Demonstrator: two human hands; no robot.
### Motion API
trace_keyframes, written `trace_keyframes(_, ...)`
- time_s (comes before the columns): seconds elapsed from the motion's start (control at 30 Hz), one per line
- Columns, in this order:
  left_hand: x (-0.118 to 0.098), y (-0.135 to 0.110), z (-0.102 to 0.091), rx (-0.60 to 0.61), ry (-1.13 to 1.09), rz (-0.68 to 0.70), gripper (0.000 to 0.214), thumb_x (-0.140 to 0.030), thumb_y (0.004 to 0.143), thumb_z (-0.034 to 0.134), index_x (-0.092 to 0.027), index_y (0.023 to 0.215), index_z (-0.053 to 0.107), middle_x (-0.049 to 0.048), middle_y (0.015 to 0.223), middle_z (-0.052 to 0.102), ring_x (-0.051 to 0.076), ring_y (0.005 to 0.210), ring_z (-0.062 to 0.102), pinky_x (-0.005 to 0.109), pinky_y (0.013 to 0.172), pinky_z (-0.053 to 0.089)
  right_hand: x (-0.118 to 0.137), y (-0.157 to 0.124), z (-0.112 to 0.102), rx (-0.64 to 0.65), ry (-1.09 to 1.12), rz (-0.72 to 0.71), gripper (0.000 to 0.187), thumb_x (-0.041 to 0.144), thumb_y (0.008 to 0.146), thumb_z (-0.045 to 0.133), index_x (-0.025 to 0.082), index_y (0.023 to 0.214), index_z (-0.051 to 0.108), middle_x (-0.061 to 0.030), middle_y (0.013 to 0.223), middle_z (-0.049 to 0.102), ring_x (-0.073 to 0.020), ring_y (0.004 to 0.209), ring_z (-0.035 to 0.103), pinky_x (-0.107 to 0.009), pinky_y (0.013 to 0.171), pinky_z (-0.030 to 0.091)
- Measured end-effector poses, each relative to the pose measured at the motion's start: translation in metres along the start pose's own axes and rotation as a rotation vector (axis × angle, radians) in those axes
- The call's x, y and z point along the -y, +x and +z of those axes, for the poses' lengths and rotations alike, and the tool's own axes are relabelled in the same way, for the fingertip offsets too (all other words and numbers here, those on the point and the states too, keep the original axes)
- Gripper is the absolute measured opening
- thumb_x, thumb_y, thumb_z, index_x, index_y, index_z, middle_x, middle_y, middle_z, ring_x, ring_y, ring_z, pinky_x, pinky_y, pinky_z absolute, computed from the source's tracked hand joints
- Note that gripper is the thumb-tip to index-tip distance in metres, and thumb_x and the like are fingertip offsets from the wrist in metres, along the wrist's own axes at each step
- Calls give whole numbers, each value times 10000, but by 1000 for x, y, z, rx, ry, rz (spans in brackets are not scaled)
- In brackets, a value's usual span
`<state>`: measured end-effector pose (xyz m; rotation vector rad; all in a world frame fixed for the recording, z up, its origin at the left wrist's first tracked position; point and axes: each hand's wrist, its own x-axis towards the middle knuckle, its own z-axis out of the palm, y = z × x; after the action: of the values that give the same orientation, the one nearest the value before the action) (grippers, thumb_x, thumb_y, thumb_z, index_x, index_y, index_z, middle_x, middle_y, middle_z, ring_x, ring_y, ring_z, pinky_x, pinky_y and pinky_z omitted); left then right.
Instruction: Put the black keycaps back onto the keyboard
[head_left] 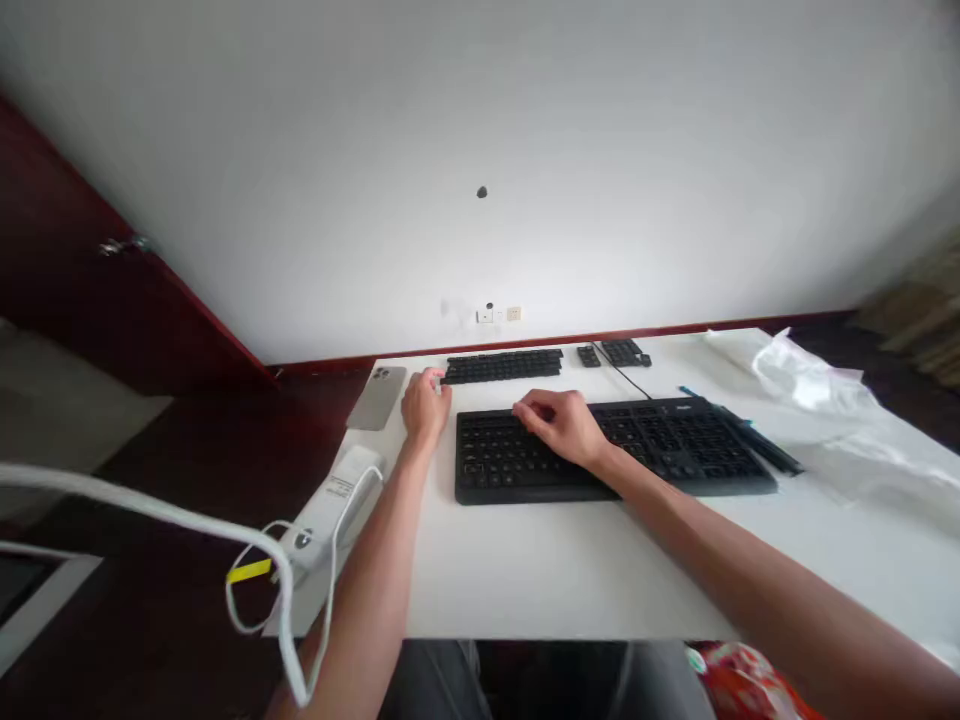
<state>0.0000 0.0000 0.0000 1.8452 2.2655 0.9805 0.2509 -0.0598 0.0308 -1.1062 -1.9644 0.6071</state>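
— How is the right hand (562,425) being held?
— Over the left half of the black keyboard (664,445), its fingers being curled narrow. Whether a key is being gripped cannot be told, as the fingertips are being partly hidden.
— And the left hand (426,408)?
— It is being held just left of the keyboard's far left corner, thumb and forefinger being set a narrow gap apart beside a block of dark keycaps (502,366). Whether anything is being pinched cannot be told.
— Where is that block being laid out?
— In rows, behind the keyboard's left part. Two smaller key groups (626,353) are being set behind its middle, where a thin cord (619,370) is being led back.
— What is being seen farther out?
— Left of the keyboard, a phone (377,398) and, nearer, a white device (337,500) with a white cable (187,518) are being shown. To its right, crumpled clear plastic (806,370) is being supported, like the keyboard, by a white table (525,580).
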Motion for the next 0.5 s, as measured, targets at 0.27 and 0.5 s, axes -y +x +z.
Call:
trace_keyframes(0.27,0,-3,-1,24,4,14,205,-181,884,594,-284,995,733,47,1006,649,202,929,622,296,800,429,1,2,2,11,-27,14,329,418,974,582,196,759,695,21,597,627,-135,555,526,-275,579,380)
trace_keyframes(0.5,-2,-5,-1,15,0,28,145,-181,865,614,-269,943,699,45,1054,645,207,924,637,303,763,436,2,4,1,6,6,33,335,421,969,588,192,748,692,24,589,621,-131,550,520,-269,567,375)
